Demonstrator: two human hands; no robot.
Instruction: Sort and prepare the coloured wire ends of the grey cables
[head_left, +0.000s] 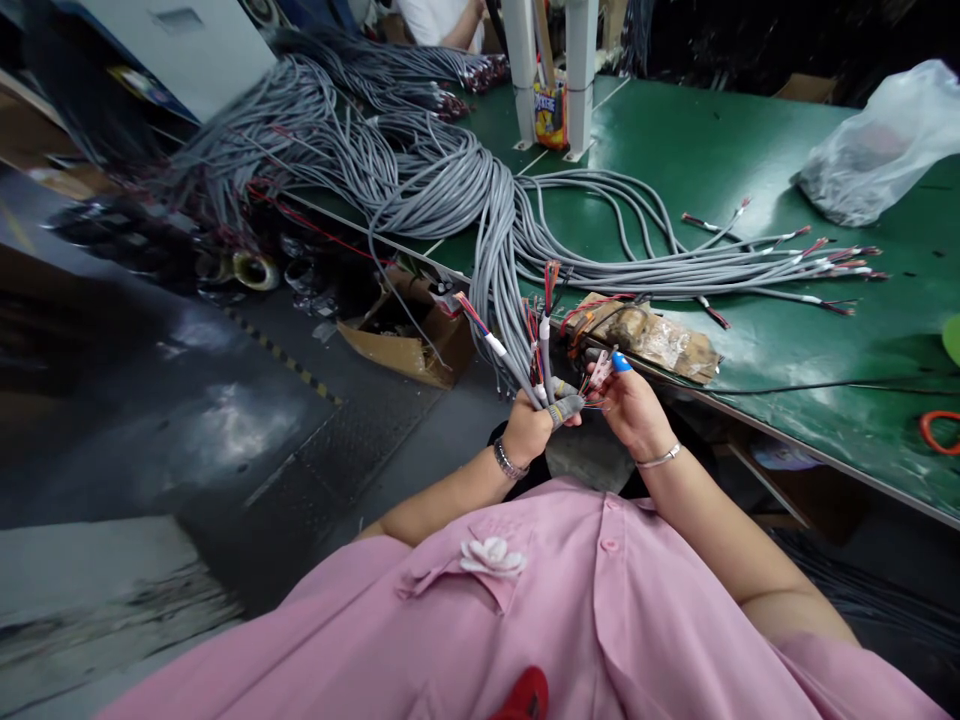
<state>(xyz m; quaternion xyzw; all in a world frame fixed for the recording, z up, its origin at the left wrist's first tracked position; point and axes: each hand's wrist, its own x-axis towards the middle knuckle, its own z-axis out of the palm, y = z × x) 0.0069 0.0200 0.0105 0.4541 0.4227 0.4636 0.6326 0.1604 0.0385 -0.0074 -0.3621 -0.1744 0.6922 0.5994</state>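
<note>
Pink shirt front (pixel 570 620) nearest, white flower (pixel 491 557) on it, red item (pixel 525 695) at the bottom edge, can't tell what.

Gray cable ends (pixel 545 365) held in the left hand (pixel 531 428), in front of the surface edge: white bands, stripped colored wires fanned out at the tips. Left fingers curled and closed around these ends; gray covers (pixel 566 408) with yellow bands on some of them. Right hand (pixel 634 410) just beside, fingers pinching a small pale piece (pixel 600 370), exact type too small to tell. Blue cover (pixel 621 361) on one right fingertip. Thin colored wires show between the two hands. Bracelet on each wrist.

Held ends run up into a big bundle of gray cables (pixel 450 190), draped over the surface edge. More of the same cables spread right across the green surface (pixel 697 130), colored wire tips pointing right. Taped cardboard piece (pixel 667 340) near the right hand at the edge; black cord (pixel 825 386) trails right, near an orange ring-shaped handle (pixel 941 432).

Farther out: clear plastic bag (pixel 881 145), contents unclear, far right; white posts (pixel 521 80) with a bright packet (pixel 551 115) between; open cardboard box (pixel 420 340) below the surface; co-worker's white sleeve (pixel 427 20) at top.
</note>
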